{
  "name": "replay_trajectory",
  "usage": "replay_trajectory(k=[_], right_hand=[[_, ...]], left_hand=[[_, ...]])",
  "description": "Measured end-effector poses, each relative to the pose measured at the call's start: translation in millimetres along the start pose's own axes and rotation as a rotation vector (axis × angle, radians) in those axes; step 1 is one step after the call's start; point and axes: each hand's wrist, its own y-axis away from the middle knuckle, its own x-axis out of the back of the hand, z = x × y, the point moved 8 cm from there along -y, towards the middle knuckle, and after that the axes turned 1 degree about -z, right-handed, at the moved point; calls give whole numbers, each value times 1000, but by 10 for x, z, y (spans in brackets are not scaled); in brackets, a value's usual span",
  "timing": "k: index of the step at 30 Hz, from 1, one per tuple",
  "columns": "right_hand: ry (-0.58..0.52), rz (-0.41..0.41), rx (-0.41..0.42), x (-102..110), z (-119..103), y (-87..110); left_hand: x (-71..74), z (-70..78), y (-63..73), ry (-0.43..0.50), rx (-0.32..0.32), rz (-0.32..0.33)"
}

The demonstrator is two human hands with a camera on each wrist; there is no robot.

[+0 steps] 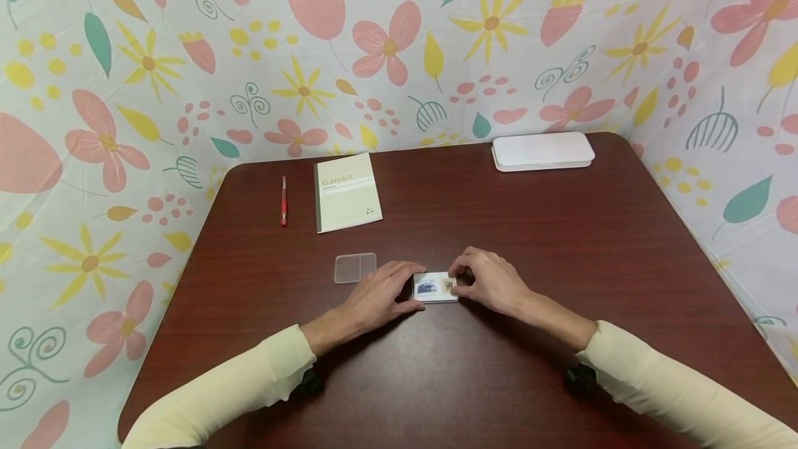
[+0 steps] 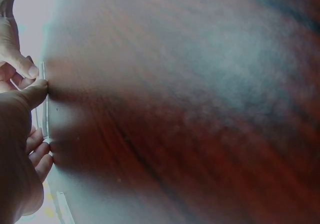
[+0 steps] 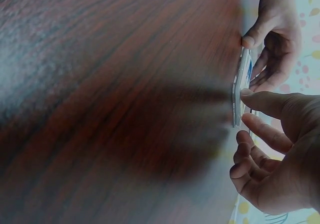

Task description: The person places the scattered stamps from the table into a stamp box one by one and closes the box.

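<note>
A small flat clear plastic case point(image 1: 436, 298) lies on the table with its white inside facing up. A blue picture stamp point(image 1: 427, 288) shows at its left, and a smaller brownish stamp point(image 1: 447, 285) at its right. My left hand point(image 1: 380, 291) grips the case's left end, thumb at the near corner and fingers at the far one. At the right end, my right hand point(image 1: 495, 284) has its thumb and index finger at the brownish stamp's edge, pinching it. Its other fingers curl loosely in the right wrist view.
A clear plastic lid point(image 1: 348, 269) lies left of the case. Farther back are a red pen point(image 1: 283, 201), a notebook point(image 1: 349, 192) and a white pencil box point(image 1: 542, 151). Flowered cloth point(image 1: 399, 54) hangs behind and beside the dark wood table point(image 1: 449, 380).
</note>
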Motion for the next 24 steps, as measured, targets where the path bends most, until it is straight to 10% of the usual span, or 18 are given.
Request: replay_trajectory(k=[24], right_hand=[[-82, -10, 14, 100, 23, 9]], left_hand=[[0, 40, 32, 1, -33, 9]])
